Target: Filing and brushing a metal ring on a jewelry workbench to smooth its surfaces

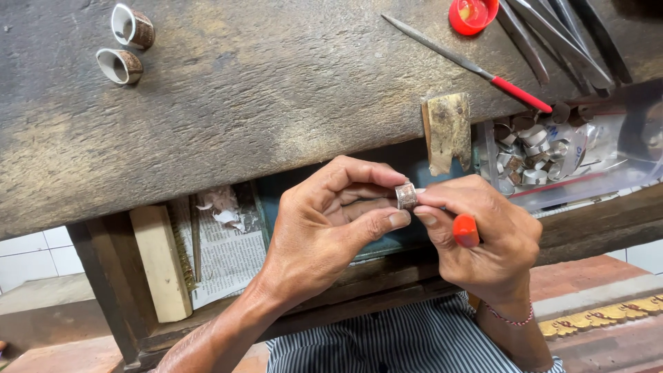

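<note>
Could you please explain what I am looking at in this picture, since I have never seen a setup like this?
There is no machine here: a camera worn on a person's head looks down at their two bare hands over a worn dark wooden workbench. The left hand and right hand together pinch a small silvery metal ring between their fingertips. The right hand also grips a tool with an orange-red handle. On the bench lie two wide ring bands, a slim file with a red handle and a red cap. A clear tray to the right holds more ring blanks.
</note>
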